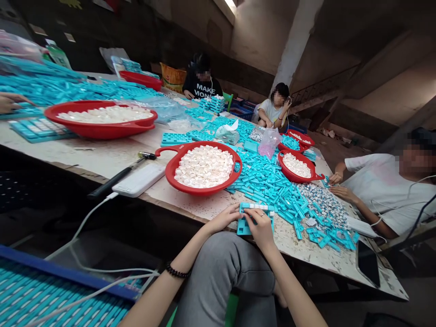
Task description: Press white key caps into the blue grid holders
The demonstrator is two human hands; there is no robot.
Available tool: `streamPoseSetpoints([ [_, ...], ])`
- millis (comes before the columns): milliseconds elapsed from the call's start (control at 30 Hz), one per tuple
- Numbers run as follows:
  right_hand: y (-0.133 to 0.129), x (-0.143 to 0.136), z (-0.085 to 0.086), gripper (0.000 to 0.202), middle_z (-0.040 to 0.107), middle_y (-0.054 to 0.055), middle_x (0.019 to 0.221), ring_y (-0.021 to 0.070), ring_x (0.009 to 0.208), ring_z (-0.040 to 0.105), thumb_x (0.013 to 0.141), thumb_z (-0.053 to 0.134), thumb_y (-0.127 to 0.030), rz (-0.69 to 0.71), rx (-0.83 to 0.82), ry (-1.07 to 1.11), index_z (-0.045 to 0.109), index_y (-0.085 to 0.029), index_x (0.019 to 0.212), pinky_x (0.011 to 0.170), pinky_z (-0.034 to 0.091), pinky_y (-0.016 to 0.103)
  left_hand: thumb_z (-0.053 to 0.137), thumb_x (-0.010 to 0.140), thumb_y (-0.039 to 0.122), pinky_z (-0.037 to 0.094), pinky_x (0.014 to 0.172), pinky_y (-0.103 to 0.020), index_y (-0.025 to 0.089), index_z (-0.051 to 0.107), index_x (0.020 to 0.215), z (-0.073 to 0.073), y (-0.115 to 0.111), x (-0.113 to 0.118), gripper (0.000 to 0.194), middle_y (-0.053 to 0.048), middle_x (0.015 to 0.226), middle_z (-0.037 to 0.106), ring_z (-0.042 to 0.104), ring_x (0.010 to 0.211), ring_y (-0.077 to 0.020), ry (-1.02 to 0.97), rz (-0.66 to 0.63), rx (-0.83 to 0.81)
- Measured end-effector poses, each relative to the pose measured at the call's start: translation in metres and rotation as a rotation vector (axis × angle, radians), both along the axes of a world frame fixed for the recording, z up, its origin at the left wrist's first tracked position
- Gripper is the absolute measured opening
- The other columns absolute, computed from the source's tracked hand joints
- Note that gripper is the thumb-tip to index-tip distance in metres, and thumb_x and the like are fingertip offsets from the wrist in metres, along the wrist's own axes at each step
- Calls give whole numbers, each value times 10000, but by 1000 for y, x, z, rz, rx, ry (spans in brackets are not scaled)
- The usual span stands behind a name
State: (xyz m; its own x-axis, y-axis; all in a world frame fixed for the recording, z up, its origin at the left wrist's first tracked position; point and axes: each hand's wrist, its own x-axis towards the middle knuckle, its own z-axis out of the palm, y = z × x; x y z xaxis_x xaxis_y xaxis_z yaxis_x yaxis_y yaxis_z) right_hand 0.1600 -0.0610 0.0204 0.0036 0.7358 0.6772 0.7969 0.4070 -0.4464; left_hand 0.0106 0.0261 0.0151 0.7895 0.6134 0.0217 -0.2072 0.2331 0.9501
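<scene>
A turquoise plastic panel (243, 229) with square holes rests at the table's front edge by my raised knee. A row of small white caps (258, 206) sits along its far side. My left hand (225, 219) grips the panel's left edge, fingers closed. Over the panel, my right hand (261, 225) has its fingertips bent together near the far left holes, close to the left fingers. Whether a small piece is pinched there is hidden. Just beyond my hands stands a red basin (200, 190) heaped with white caps (204, 165).
Loose turquoise parts (265, 181) cover the table's middle. A hammer (119, 177) and white power bank (139, 180) lie left, with a cable hanging down. Another red basin (102, 129) stands farther left. A phone (368, 263) lies at right. Several co-workers (378, 181) sit around.
</scene>
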Motion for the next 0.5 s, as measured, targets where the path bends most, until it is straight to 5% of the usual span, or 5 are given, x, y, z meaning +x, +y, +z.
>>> streamPoseSetpoints([
  [300, 5, -6, -12, 156, 750, 53, 938, 206, 847, 710, 948, 592, -275, 15, -1, 181, 736, -215, 960, 754, 560, 298, 768, 738, 533, 427, 1017, -373, 203, 690, 1058, -15, 2, 3, 466, -49, 1086, 719, 612, 1122, -256, -62, 86, 36],
  [500, -4, -8, 9, 200, 735, 58, 942, 196, 834, 687, 938, 529, -222, -18, 21, 211, 722, -209, 992, 748, 538, 293, 777, 734, 527, 439, 1002, -407, 168, 682, 1098, -13, 2, 2, 519, -83, 1095, 726, 646, 1056, -271, -61, 66, 45],
])
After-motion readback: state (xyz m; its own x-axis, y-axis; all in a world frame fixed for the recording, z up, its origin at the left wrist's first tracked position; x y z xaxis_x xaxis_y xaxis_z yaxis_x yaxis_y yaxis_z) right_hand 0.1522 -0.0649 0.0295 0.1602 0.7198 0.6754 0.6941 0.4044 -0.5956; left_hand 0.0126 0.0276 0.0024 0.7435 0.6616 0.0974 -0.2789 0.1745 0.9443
